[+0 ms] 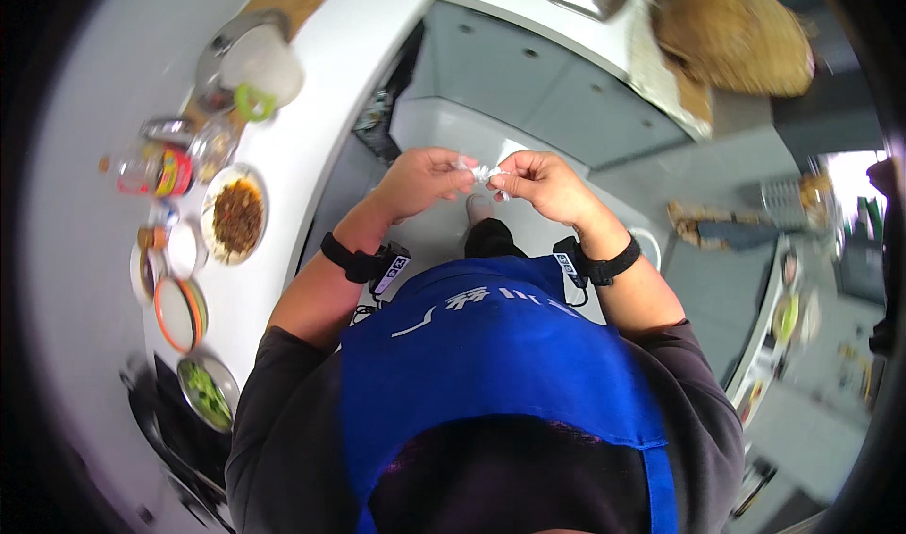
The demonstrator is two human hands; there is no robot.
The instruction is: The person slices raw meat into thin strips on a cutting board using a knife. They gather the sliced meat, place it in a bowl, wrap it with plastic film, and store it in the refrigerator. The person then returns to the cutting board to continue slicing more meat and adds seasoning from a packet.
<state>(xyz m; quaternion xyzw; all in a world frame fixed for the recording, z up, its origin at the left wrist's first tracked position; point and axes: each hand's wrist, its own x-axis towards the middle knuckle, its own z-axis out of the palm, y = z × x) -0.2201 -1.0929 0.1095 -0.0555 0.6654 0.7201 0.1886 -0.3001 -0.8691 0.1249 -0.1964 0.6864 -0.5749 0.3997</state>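
Observation:
My left hand [427,182] and my right hand [541,184] are raised in front of me, over the floor. Stretched between their fingertips is a crumpled, twisted piece of thin white material [483,173], perhaps plastic film or tissue. Each hand pinches one end of it between thumb and fingers. A small tail hangs below the right fingertips. Beneath the hands, a foot in a light slipper [480,208] shows on the pale floor. Black straps with small devices circle both wrists, and a blue apron [509,350] covers my front.
Along the white counter [311,109] at left stand a plate of brown cooked food [237,215], a bottle with a red label [152,169], a bowl of green vegetables [205,392] and a lidded pot [212,60]. Grey cabinets [509,67] lie ahead. Woven baskets [736,39] sit at upper right.

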